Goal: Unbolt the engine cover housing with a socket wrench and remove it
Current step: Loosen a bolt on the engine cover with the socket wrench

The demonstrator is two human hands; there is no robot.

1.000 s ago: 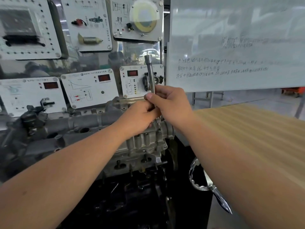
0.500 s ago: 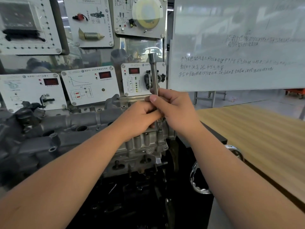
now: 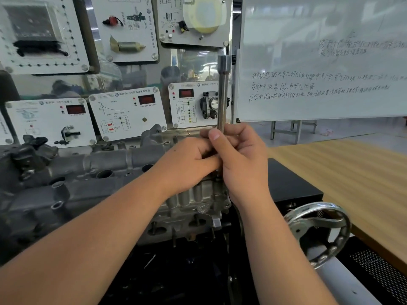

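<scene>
Automotive training workshop: mounted engine, wall of sensor demonstration panels, handwritten whiteboard

My right hand and left hand both grip the upright socket wrench at the right end of the grey engine cover housing. A chrome handwheel sits lower right, beside the wooden counter; a whiteboard stands behind.
</scene>
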